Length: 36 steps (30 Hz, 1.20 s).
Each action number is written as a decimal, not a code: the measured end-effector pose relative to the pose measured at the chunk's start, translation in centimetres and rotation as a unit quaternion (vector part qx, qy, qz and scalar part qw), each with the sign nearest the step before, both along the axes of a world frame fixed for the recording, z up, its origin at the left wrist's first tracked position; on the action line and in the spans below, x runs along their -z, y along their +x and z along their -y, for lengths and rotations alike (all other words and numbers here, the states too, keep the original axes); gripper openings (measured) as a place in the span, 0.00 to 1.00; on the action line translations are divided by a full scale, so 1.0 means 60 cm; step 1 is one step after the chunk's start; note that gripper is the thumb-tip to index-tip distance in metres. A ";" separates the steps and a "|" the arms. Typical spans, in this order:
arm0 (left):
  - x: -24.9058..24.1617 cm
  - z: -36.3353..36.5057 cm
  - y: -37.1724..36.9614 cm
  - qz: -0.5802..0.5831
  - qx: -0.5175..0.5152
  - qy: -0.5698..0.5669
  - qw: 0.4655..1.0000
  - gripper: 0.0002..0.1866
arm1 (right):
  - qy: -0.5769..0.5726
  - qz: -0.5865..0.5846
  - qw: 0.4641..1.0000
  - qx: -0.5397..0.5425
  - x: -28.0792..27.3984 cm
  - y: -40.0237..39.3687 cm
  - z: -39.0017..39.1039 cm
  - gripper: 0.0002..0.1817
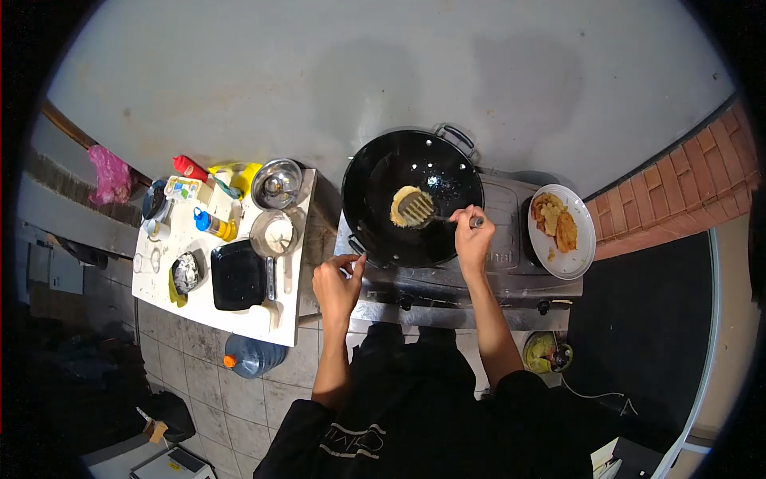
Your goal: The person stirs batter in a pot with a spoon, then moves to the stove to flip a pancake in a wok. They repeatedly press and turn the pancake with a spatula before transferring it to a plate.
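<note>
A black wok (375,172) with two loop handles sits on the stove. Inside it, a small round yellowish piece of food (395,214) lies partly under the head of a slotted spatula (418,209). My right hand (472,239) is closed around the spatula's handle at the wok's right rim. At the near left rim, my left hand (338,286) has its thumb and fingers pinched together against the wok's side handle (356,243). How firmly they grip it is hard to see.
Right of the stove top (504,215), a white plate (588,231) holds fried pieces. The white table (195,310) at left carries a square black pan (237,275), metal bowls (277,184), a yellow bottle (215,225) and a red bottle (189,168). A water jug (257,356) lies below.
</note>
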<state>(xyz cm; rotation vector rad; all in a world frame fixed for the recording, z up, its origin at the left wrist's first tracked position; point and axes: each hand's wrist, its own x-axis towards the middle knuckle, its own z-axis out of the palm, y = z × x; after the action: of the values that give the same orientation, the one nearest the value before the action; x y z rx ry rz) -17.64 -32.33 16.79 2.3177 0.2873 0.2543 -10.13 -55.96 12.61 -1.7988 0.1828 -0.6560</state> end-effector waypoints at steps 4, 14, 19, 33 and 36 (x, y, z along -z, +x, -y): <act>-0.003 0.011 -0.005 -0.009 -0.017 0.000 1.000 0.13 | 0.002 0.049 0.998 -0.026 -0.002 0.004 0.004 0.18; 0.002 0.013 -0.008 0.028 -0.006 0.018 0.999 0.13 | 0.012 0.007 0.999 -0.034 -0.016 0.002 0.006 0.18; -0.001 0.008 -0.008 0.032 -0.009 0.011 0.999 0.11 | 0.024 -0.008 0.999 -0.047 -0.018 0.002 0.009 0.18; -0.007 0.005 -0.016 0.075 0.060 0.007 0.995 0.06 | 0.159 0.004 0.983 -0.091 -0.081 0.026 0.025 0.18; -0.002 0.004 -0.013 0.086 0.060 0.016 0.994 0.06 | 0.150 0.001 0.985 -0.084 -0.059 0.030 0.012 0.18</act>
<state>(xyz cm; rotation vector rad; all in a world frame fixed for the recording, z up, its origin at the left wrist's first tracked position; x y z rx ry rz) -18.40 -32.55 16.93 2.3170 0.0587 0.3996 -8.31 -56.68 16.12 -1.5049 0.1193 -0.4810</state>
